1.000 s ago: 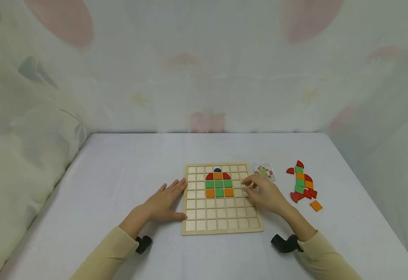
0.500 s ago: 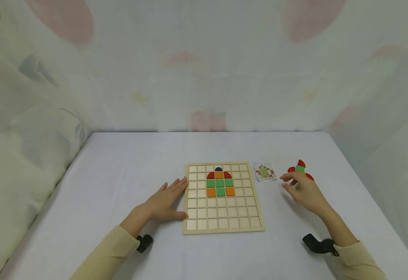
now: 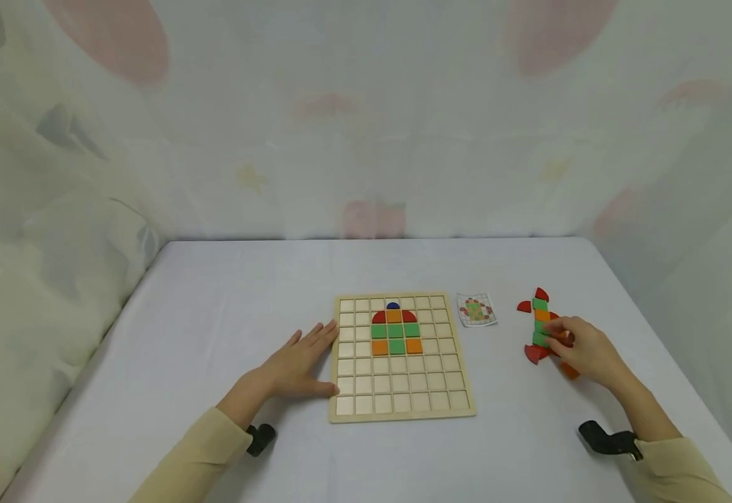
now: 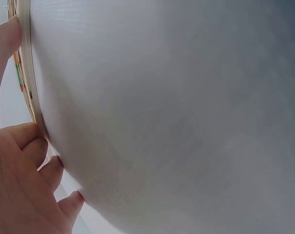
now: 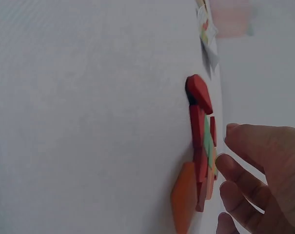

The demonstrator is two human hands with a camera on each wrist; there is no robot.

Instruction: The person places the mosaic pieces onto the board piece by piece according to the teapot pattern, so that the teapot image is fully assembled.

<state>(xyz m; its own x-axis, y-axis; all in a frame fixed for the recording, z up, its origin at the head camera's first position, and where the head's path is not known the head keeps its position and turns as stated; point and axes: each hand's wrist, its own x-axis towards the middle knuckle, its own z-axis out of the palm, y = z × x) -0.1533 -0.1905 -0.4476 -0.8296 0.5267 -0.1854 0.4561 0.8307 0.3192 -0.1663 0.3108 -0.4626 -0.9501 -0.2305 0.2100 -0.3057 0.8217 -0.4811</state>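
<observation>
My left hand (image 3: pixel 293 365) lies with spread, fairly straight fingers along the left edge of a wooden grid board (image 3: pixel 364 385). Its thumb and fingertips touch that edge (image 4: pixel 31 83) in the left wrist view. Orange, green and red tiles and a blue half-round tile (image 3: pixel 393 305) form a pattern on the board's upper middle. My right hand (image 3: pixel 589 353) hovers over a group of loose tiles at the right, including a green tile (image 3: pixel 539 339) and a red quarter-round tile (image 3: pixel 532 354). Its thumb and fingers stand apart in the right wrist view, with nothing seen between them.
A small printed pattern card (image 3: pixel 476 310) lies between the board and the loose tiles. An orange tile (image 5: pixel 185 197) sits at the near side of the group. A white cloth covers the table (image 3: pixel 265 279), and patterned fabric (image 3: pixel 316 154) hangs behind it.
My right hand has moved right from the board's right side, past the card, to the loose tiles. My left hand has stayed at the board's left edge.
</observation>
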